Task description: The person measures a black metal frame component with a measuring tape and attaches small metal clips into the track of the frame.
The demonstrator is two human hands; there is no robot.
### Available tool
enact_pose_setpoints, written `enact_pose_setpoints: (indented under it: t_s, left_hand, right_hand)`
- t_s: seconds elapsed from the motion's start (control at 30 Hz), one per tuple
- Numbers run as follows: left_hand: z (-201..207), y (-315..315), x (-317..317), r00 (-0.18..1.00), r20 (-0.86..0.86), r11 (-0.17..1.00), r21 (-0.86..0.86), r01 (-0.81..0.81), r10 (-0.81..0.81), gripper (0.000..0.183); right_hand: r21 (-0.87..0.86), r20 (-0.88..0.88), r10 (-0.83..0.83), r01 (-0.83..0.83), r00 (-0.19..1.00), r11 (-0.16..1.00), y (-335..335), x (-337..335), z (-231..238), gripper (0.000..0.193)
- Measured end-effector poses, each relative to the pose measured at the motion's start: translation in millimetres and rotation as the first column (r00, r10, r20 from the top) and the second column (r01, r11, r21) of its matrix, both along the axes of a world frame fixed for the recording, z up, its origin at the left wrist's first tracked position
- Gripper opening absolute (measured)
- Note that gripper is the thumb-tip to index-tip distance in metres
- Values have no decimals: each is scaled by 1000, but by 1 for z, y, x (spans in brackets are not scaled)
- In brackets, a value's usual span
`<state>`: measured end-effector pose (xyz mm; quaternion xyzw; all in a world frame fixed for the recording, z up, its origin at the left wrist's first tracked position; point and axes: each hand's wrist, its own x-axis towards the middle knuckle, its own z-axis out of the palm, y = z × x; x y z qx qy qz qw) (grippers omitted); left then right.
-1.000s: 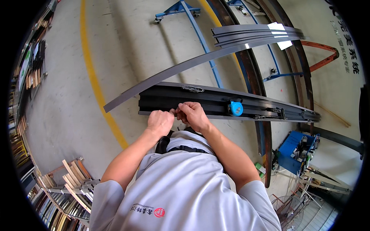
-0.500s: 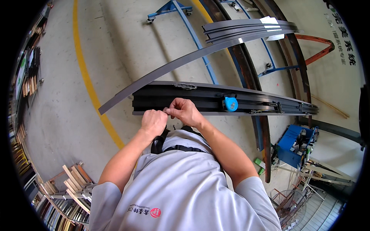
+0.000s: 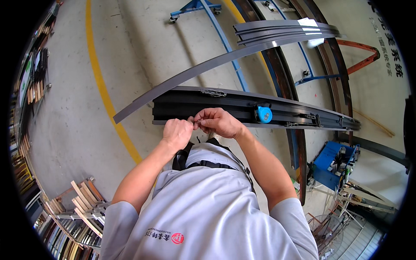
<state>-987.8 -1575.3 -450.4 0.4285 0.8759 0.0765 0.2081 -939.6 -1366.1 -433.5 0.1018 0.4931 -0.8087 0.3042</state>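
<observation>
My left hand (image 3: 177, 131) is closed, its fingertips meeting those of my right hand (image 3: 221, 122) in a pinch. Whatever they pinch is too small to make out. Both hands are over the near edge of a long black metal profile (image 3: 184, 113), close to its left end. Along the profile's channel, right of my hands, sits a blue tape measure (image 3: 264, 114). A small metal fitting (image 3: 213, 92) lies on the far edge, and further dark fittings (image 3: 311, 117) are toward the right end.
Beyond it, a long grey strip (image 3: 182, 78) slants across, beside stacked grey profiles (image 3: 277, 31) bearing a white paper. Dark beams (image 3: 284, 73) run beneath. A blue wheeled stand (image 3: 216, 26) is at the far side; a blue bin (image 3: 331, 164) stands at right, wooden strips (image 3: 84, 199) at lower left.
The right hand has shifted slightly right, its fingers still against the left hand's. The whole view has moved a little, so the profile and tape measure sit slightly further right and higher.
</observation>
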Motion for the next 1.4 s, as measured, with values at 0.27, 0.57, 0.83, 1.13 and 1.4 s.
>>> enact_pose_setpoints:
  t_s: [0.27,0.57,0.83,1.13,1.4]
  left_hand:
    - [4,-4,-4,999,15,999,-1,46,-46,20]
    - [7,-1,-2,996,71,998,16,-54,52,18]
    - [1,-4,-4,997,77,999,39,-22,19,20]
    - [-9,-41,-3,990,-21,985,101,-140,143,32]
    - [-7,-77,0,824,44,750,389,-535,565,34]
  right_hand:
    - [505,-231,27,96,973,858,-26,-3,0,14]
    - [74,144,-201,193,969,979,-14,5,-6,24]
    - [2,110,-73,73,991,997,-5,9,0,23]
    - [978,-194,714,191,673,85,-21,-2,47,5]
    - [942,-287,674,330,680,68,-41,-6,48,15]
